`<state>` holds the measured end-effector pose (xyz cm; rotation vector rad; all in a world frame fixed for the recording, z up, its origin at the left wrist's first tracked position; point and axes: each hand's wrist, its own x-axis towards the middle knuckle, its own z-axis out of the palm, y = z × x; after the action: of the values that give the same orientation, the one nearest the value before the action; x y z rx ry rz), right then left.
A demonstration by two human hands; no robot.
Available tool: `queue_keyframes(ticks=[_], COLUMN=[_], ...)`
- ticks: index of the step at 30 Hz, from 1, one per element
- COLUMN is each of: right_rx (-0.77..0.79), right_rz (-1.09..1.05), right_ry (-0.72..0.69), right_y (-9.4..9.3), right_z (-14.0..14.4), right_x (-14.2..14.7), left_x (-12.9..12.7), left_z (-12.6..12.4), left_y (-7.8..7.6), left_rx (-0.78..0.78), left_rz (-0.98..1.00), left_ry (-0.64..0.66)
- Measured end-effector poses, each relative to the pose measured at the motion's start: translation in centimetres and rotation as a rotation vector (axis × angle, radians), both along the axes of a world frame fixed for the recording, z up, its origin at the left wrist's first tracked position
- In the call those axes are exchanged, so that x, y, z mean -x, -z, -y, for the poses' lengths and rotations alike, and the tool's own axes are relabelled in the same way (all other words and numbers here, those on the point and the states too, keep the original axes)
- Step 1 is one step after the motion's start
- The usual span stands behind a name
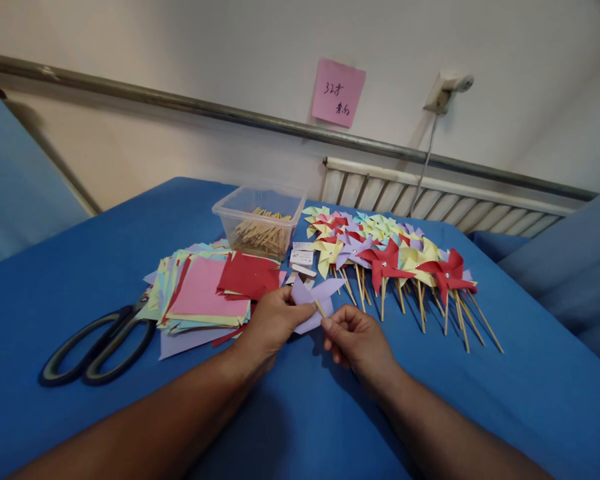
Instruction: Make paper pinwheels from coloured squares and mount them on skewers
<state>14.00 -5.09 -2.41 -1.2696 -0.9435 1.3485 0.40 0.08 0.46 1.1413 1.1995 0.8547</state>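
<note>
Holding: left hand (275,320) and right hand (355,337) share one lilac pinwheel (314,300), above the blue table (80,267) near its centre.
Left grip: thumb and fingers pressed together on the pinwheel's folded paper at its 9 o'clock edge.
Right grip: fingertips pinching a thin wooden stick (321,309) at the pinwheel's 5 o'clock side; the stick's far end touches the paper.
Paper stack: coloured paper squares (200,293), red and pink uppermost, just beside the left hand at 10 o'clock.
Scissors: black-handled scissors (97,347), lying flat at 9 o'clock of the stack, blades touching it.
Tub: clear plastic tub (257,220) of sticks at 12 o'clock of the stack.
Finished row: pinwheels on sticks (395,260) spread from 12 to 2 o'clock of the hands.
Wall: pink note (338,92), handwriting unreadable.
</note>
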Motion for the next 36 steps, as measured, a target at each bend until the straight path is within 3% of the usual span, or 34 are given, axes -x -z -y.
queue_keyframes(ticks=[18, 36], right_rx=[0.029, -0.018], right_rz=[0.03, 0.004], right_ry=[0.001, 0.043], right_y=[-1.2, -0.5], right_z=[0.2, 0.0], right_x=[0.0, 0.2], left_x=[0.1, 0.0], left_z=[-0.1, 0.1], left_y=[0.1, -0.3], left_rx=[-0.018, 0.04], left_rz=[0.05, 0.145], left_ry=[-0.006, -0.047])
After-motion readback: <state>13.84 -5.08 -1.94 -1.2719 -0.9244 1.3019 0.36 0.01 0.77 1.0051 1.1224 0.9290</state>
